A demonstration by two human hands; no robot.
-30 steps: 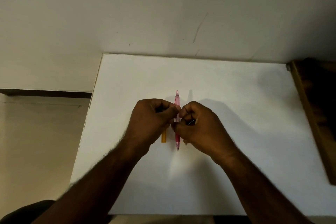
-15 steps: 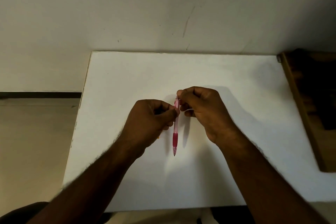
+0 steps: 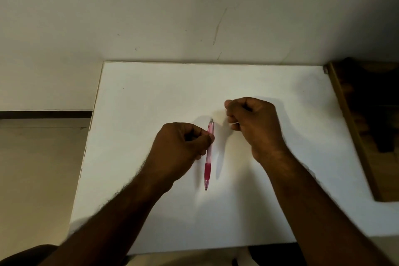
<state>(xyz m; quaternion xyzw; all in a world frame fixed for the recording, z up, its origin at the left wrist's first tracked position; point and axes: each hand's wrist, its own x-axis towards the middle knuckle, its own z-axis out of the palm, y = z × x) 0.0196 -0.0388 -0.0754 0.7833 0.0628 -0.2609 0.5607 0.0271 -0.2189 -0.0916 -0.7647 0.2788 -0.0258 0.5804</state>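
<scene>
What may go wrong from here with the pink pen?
1. The left hand only pinches the pink pen near its upper end, so it may swing or slip onto the white table.
2. The right hand seems to hold a small pale piece, too small to identify; if dropped, it may be hard to find on white.

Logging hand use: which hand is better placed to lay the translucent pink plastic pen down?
Left: the left hand pinches the translucent pink plastic pen; the right hand is apart, curled round a small pale thing.
</scene>
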